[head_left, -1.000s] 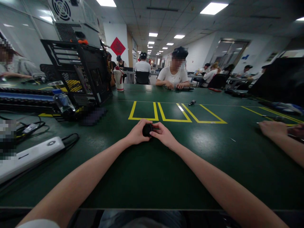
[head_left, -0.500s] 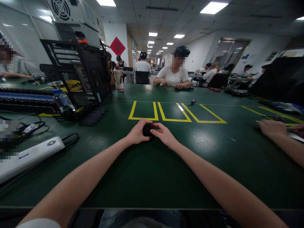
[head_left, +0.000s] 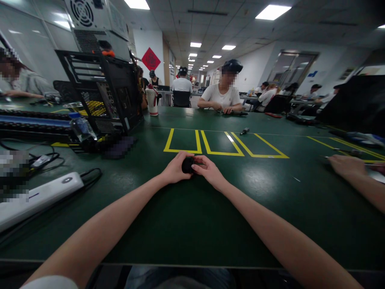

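Note:
Between my two hands, just above the green table, is a small black object [head_left: 187, 165] with a dark rounded face; its exact kind is too dark to make out. My left hand [head_left: 174, 168] curls around its left side, thumb below and fingers over the top. From the right, the fingertips and thumb of my right hand [head_left: 209, 170] close on the object's edge. Those fingers partly cover that side. Beyond my hands, yellow tape outlines [head_left: 222, 153] mark the tabletop, and a small dark piece with a shiny end [head_left: 244, 131] lies behind them.
At left stand a black open computer case [head_left: 105, 92], a clear bottle [head_left: 82, 126] and a white power strip [head_left: 45, 196] with cables. A paper cup [head_left: 152, 102] is farther back. Another person's hand [head_left: 347, 164] works at the right; someone in white [head_left: 222, 96] sits opposite.
The view has shifted slightly, so the scene sits a little farther right. My right fingertips have moved a little against the black object; both hands keep their hold.

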The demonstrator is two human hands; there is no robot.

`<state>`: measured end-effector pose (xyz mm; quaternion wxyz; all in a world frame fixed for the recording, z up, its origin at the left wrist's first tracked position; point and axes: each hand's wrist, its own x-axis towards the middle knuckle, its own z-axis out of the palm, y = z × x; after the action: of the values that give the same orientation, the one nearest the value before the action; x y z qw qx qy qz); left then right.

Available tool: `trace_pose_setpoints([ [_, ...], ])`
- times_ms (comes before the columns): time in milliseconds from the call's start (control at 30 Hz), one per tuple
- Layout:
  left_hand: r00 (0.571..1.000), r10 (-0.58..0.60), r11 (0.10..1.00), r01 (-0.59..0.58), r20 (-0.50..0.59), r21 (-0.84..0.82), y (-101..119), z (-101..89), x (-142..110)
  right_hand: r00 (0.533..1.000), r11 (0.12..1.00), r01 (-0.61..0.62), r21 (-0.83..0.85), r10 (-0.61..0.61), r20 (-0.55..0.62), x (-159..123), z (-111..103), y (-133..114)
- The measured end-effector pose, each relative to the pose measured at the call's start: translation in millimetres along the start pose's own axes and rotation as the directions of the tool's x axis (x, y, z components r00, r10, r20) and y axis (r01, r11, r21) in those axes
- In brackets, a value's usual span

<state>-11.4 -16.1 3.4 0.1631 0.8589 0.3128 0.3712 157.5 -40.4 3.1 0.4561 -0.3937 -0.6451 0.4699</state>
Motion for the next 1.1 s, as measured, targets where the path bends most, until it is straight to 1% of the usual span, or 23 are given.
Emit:
trace_pose_setpoints([
  [67,1.000,-0.002,1.000,0.002,0.005,-0.003,0.6,-0.6,-0.1,0.999,1.000,-0.019,0.006,0.019,0.026,-0.5,-1.0,-0.9],
  [167,1.000,0.002,1.000,-0.002,0.004,-0.010,1.3,-1.3,-0.6,0.999,1.000,0.006,0.030,-0.008,0.047,-2.0,-1.6,-1.3],
  [267,1.000,-0.008,1.000,0.008,0.007,-0.018,2.1,-2.0,-0.9,0.999,0.999,0.037,0.022,-0.037,0.021,-2.9,-1.2,0.1],
  [400,1.000,-0.011,1.000,0.011,0.012,-0.025,2.7,-2.4,-0.8,0.999,0.999,0.041,0.011,-0.041,0.010,-1.3,-0.3,2.8],
  [567,1.000,-0.015,1.000,0.015,0.009,-0.026,1.2,-1.3,-0.6,1.000,0.999,-0.002,-0.033,0.002,-0.021,1.6,-0.7,5.1],
  [667,1.000,-0.006,1.000,0.006,-0.002,-0.021,-0.2,-0.4,-0.7,1.000,0.999,-0.003,-0.051,0.004,0.024,1.1,-1.8,4.0],
  [767,1.000,0.009,1.000,-0.009,-0.006,-0.023,-1.2,0.0,-0.7,0.997,0.998,0.046,-0.041,-0.044,0.056,-1.4,-2.0,1.3],
  [900,1.000,0.008,1.000,-0.008,-0.001,-0.017,-1.5,0.0,-0.3,0.997,0.997,0.068,-0.025,-0.067,0.032,-3.6,-0.3,-1.1],
  [1100,1.000,-0.004,1.000,0.004,0.002,-0.017,-0.9,-0.1,-0.2,1.000,0.999,0.017,-0.043,-0.018,-0.017,-0.1,1.5,0.6],
])
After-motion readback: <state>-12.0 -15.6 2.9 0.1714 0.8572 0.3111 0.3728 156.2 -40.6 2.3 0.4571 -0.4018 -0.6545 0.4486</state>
